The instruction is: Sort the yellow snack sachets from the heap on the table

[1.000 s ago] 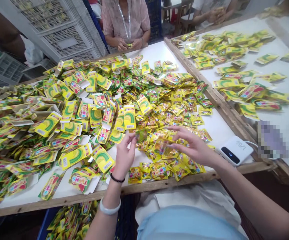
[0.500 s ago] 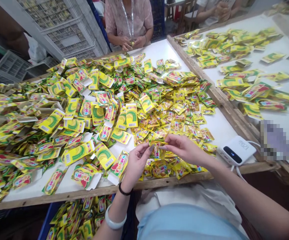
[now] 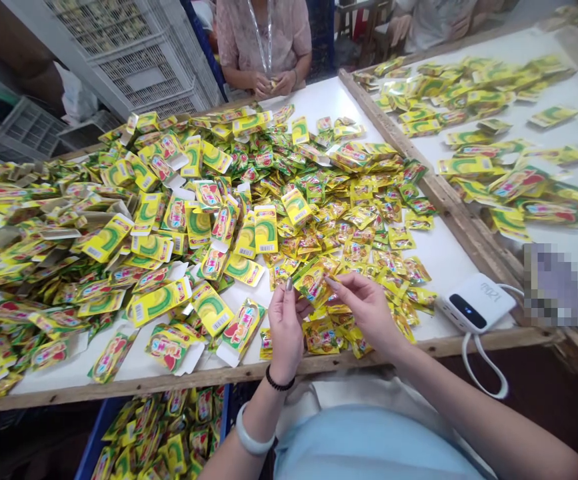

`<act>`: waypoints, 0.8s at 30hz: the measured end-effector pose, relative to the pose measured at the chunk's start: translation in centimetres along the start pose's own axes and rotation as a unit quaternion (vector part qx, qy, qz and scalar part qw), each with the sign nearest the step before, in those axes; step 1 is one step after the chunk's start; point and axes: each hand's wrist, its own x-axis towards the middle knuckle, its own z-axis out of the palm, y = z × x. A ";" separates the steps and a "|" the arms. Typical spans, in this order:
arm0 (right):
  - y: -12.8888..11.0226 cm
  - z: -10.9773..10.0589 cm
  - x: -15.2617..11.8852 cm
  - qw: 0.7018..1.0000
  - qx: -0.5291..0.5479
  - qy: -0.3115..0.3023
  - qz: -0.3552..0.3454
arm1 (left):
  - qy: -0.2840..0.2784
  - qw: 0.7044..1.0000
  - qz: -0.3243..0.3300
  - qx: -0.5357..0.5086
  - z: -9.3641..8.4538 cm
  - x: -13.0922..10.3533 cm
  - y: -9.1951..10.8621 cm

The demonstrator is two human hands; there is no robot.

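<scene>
My left hand (image 3: 287,328) pinches small yellow and green candy packets (image 3: 313,280) at their left edge, thumb up. My right hand (image 3: 366,308) has its thumb and fingertips closed at the right side of the same packets; how many there are I cannot tell. Beneath both hands lie loose yellow candy packets (image 3: 323,337) near the table's front edge. Left of my left hand rests a small yellow carton (image 3: 241,330) with a red and green print and a white flap. More yellow-green cartons (image 3: 211,308) are heaped beyond it.
A wooden rail (image 3: 449,200) divides the white table, with filled-looking cartons (image 3: 516,180) on its far side. A white power bank (image 3: 476,303) with a looped cable sits at right. Below the edge is a blue bin (image 3: 99,437) of cartons. A co-worker (image 3: 269,40) sits opposite.
My hands have drawn slightly apart, and the candy packets now show spread between them. My left hand has shifted right and turned upright. The view has moved slightly.
</scene>
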 end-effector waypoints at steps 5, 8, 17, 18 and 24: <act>0.6 -0.4 -0.1 0.998 -0.038 -0.010 -0.043 | 0.022 0.992 0.045 0.115 -0.7 0.0 -0.4; 0.2 -1.1 0.0 0.991 -0.058 -0.120 -0.021 | -0.011 0.985 0.056 0.160 -1.1 -0.4 -0.5; -1.4 -3.7 1.3 0.967 -0.170 -0.189 0.021 | -0.026 0.692 0.244 0.679 -9.6 -0.9 2.7; -1.4 -4.0 1.3 0.969 -0.165 -0.180 0.029 | -0.017 0.650 0.243 0.720 -11.0 -0.9 2.9; -0.7 -2.0 -0.1 0.964 -0.053 -0.242 0.097 | -0.089 0.609 0.351 0.706 -11.1 -1.0 3.5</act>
